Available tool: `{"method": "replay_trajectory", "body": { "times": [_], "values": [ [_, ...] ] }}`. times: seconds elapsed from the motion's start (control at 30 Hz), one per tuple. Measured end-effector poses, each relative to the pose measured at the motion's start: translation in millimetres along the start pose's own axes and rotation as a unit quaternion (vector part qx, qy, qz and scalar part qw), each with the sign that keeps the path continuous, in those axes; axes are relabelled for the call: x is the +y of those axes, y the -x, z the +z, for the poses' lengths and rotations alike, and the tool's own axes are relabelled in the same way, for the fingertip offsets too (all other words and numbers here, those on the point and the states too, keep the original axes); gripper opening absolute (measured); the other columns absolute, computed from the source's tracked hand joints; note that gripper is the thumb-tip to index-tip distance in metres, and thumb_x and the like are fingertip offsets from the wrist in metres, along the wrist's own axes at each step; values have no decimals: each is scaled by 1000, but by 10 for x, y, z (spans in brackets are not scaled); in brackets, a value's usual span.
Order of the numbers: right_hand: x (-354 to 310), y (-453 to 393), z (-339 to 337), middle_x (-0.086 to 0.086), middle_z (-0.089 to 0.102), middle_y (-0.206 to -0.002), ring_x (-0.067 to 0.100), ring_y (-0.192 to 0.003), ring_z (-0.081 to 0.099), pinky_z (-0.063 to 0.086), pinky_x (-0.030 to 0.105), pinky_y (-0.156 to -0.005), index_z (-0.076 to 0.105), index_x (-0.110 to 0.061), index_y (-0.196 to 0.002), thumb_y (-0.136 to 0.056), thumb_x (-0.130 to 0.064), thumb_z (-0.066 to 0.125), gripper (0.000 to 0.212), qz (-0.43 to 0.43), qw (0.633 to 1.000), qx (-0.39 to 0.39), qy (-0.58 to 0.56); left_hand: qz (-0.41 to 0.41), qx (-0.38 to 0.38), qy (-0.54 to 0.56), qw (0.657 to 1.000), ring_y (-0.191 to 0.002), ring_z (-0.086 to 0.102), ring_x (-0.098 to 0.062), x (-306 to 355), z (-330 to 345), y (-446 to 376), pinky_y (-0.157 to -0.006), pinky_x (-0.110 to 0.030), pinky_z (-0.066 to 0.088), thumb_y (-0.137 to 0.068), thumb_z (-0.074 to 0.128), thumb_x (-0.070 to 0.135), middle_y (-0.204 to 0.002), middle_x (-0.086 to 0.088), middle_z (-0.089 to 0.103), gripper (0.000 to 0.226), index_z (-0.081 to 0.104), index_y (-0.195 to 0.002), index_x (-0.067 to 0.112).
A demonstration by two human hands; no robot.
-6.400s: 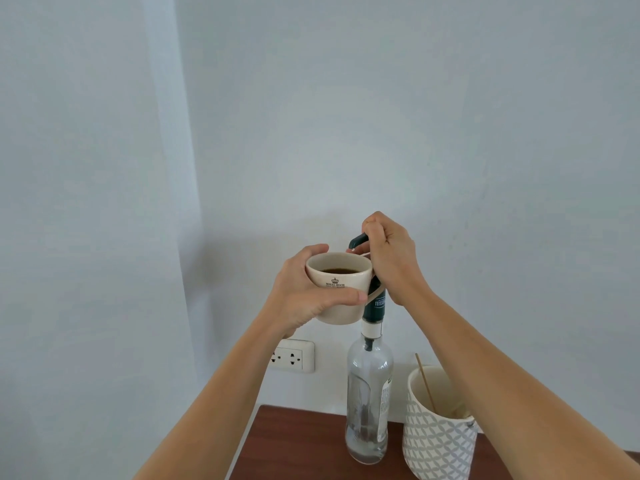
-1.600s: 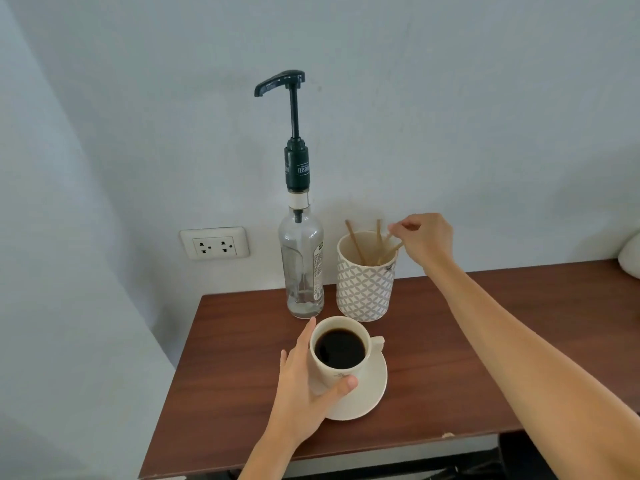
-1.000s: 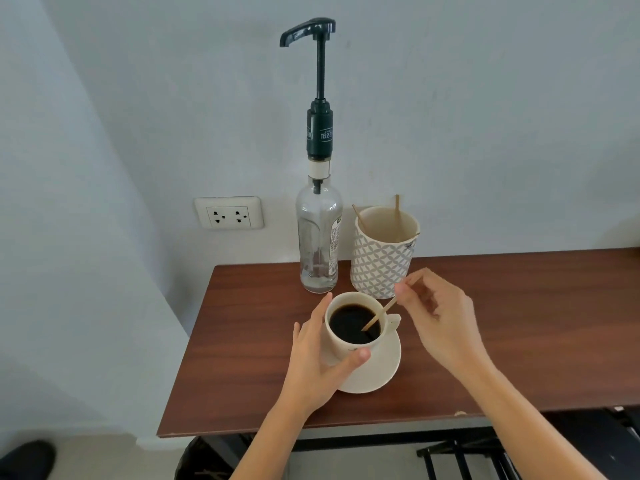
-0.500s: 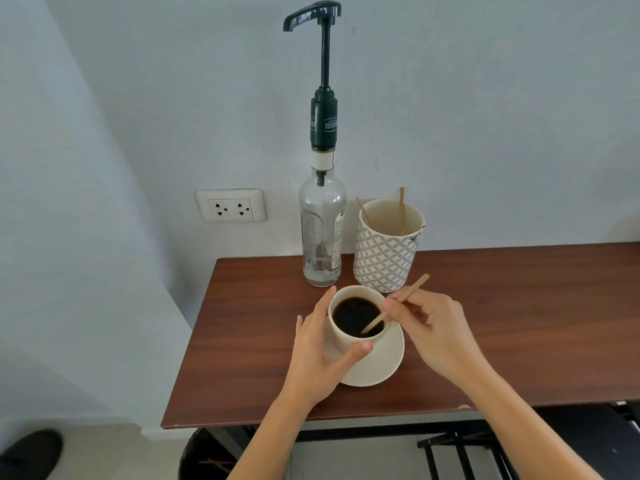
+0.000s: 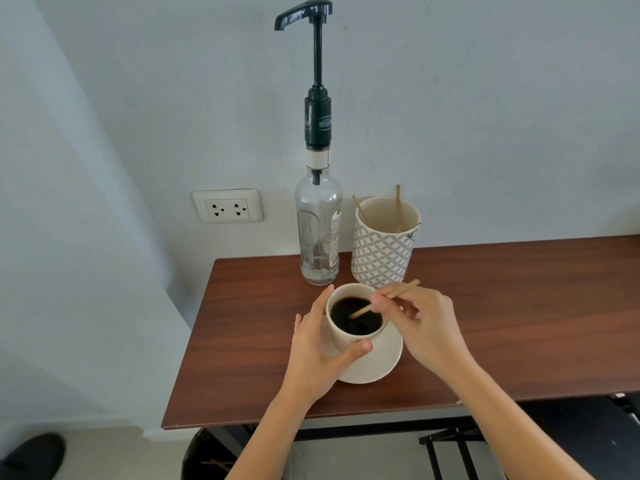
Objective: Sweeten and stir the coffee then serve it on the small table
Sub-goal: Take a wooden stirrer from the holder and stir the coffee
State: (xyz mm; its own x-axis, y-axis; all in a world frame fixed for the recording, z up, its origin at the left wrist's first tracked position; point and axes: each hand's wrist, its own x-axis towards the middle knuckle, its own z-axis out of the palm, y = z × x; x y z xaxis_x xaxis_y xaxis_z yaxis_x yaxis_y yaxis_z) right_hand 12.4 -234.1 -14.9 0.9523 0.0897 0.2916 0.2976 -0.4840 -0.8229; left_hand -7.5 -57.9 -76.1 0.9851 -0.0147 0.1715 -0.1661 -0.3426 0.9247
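Wall socket (image 5: pixel 227 210): sitting on the wall, left of the table's back corner.
Syrup bottle (image 5: pixel 318 237): standing upright at the back edge of the table (image 5: pixel 519 306); pump head raised, spout pointing left.
Left hand (image 5: pixel 320 351): wrapping the cup's left side, thumb pressing the near wall, fingers curling behind.
Coffee cup (image 5: pixel 346 341): sitting on the saucer (image 5: pixel 377 365), near the table's left end; dark coffee filling it.
Stirrer (image 5: pixel 360 311): tilting, lower end dipping into the coffee.
Patterned holder (image 5: pixel 382 251): standing just right of the bottle, holding more sticks.
Right hand (image 5: pixel 422 327): pinching the stirrer's upper part between thumb and fingertips.
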Motion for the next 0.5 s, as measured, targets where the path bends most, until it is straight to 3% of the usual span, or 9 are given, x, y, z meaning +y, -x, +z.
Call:
{"method": "replay_trajectory", "body": {
  "times": [0.13, 0.27, 0.5],
  "values": [
    [57, -69, -134, -15, 74, -87, -8, -70, 62, 44, 11, -63, 79, -17, -89, -88, -21, 70, 10, -8, 998, 32, 46, -8, 1, -7, 1000, -136, 42, 9, 2, -8, -8, -124, -59, 14, -62, 75, 74, -136, 34, 55, 86, 34, -136, 61],
    [29, 60, -164, -12, 73, -82, -7, -58, 56, 39, 6, -56, 79, -14, -82, -88, -16, 70, 12, -1, 1000, -21, 8, -5, 0, -14, 1000, -136, 42, 9, 9, -17, -8, -124, -60, 15, -62, 76, 73, -136, 35, 55, 84, 33, -134, 65],
    [90, -68, -181, -12, 76, -90, -3, -78, 66, 52, 16, -67, 79, -18, -90, -88, -22, 69, 11, -9, 998, 15, 55, -1, 4, -19, 1000, -134, 38, 14, 36, -23, -9, -122, -60, 20, -61, 77, 70, -135, 36, 55, 80, 31, -126, 76]
  ]
}}
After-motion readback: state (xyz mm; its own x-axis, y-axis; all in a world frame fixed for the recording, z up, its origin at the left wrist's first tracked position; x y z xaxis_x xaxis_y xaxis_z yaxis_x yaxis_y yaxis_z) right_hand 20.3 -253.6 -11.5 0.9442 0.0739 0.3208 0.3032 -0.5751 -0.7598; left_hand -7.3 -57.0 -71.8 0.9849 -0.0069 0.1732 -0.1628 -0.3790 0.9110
